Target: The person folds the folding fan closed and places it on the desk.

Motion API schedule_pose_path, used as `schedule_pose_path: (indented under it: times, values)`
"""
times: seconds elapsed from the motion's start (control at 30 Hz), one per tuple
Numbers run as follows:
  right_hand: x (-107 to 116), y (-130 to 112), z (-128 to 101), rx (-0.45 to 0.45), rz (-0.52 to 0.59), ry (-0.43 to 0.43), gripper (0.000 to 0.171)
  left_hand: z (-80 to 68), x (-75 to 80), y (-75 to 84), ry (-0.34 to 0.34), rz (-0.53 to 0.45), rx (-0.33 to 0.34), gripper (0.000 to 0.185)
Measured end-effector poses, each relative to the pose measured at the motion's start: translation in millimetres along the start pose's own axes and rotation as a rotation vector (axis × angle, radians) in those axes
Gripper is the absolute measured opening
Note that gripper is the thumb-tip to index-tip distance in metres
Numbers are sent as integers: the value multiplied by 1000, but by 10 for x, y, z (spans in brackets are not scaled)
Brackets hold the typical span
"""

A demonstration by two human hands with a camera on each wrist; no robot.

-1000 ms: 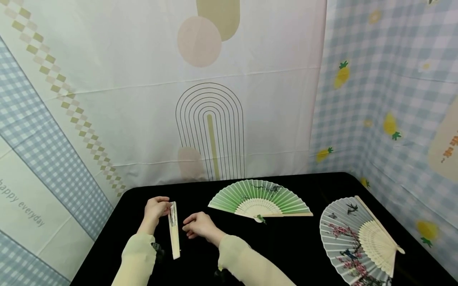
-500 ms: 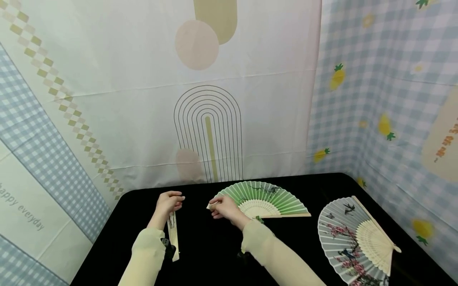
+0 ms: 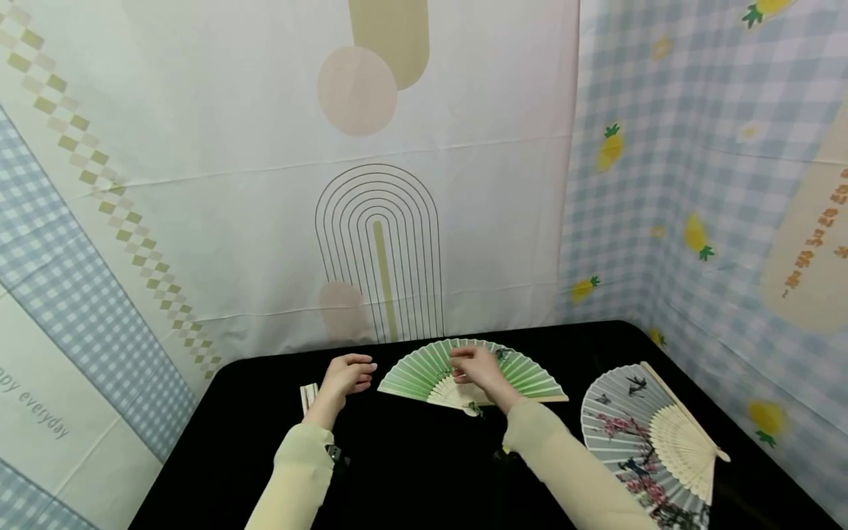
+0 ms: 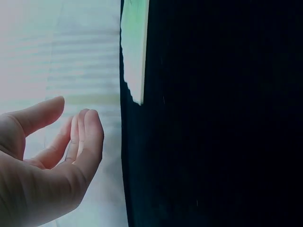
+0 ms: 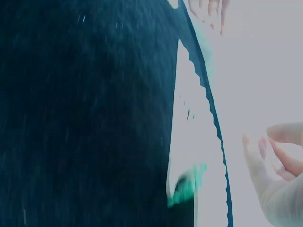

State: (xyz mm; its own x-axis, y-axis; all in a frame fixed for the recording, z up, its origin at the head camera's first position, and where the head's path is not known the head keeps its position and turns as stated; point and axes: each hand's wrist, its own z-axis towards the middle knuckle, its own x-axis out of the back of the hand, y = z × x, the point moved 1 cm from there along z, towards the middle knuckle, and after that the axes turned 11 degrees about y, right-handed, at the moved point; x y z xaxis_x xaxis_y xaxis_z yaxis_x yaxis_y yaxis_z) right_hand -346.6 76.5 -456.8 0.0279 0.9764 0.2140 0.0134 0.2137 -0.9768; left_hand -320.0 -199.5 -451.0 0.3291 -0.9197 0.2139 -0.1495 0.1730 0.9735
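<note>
In the head view my left hand (image 3: 343,381) hovers left of a spread green folding fan (image 3: 405,377), fingers loosely bent with nothing between them. A folded fan (image 3: 307,397) lies to its left, mostly hidden by my wrist and sleeve. My right hand (image 3: 480,370) hangs over the middle of the green fan, covering part of it, its fingers loosely bent and holding nothing. The right wrist view shows a gap between the right hand (image 5: 279,175) and the green fan (image 5: 189,127). In the left wrist view the left hand (image 4: 57,165) stands apart from that fan.
A spread grey folding fan (image 3: 616,434) with pink blossoms and dark birds lies at the right of the black table (image 3: 411,471). Behind the table's far edge hangs a pale patterned cloth (image 3: 490,243). A blue checked cloth (image 3: 695,287) hangs at the right.
My left hand has come away from the folded fan and moved right. My right hand has travelled right, from near the folded fan to over the green fan. The head view has shifted slightly.
</note>
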Motion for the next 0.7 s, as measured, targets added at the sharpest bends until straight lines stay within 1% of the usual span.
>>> schedule_pose_path:
  times: [0.13,0.23,0.27,0.33,0.4,0.5,0.6,0.7]
  values:
    - [252,94,37,63,-41,142,27,-39,-143,37,-51,-2,-22,39]
    - [443,147,37,103,-130,216,26,-51,-195,55,-73,6,-29,41]
    - [502,161,28,109,-165,235,27,-50,-201,55,-71,7,-26,41]
    - [609,192,1,107,-227,252,28,-39,-200,40,-61,12,-26,42]
    - [705,225,-32,111,-265,252,31,-27,-191,15,-49,15,-23,43]
    - [847,290,-89,102,-288,248,33,-16,-177,-39,-41,38,-29,44]
    - [996,348,-134,113,-318,272,34,-9,-171,-94,-47,75,-42,44]
    - [1153,391,-171,102,-321,287,35,7,-169,-136,-44,97,-51,43]
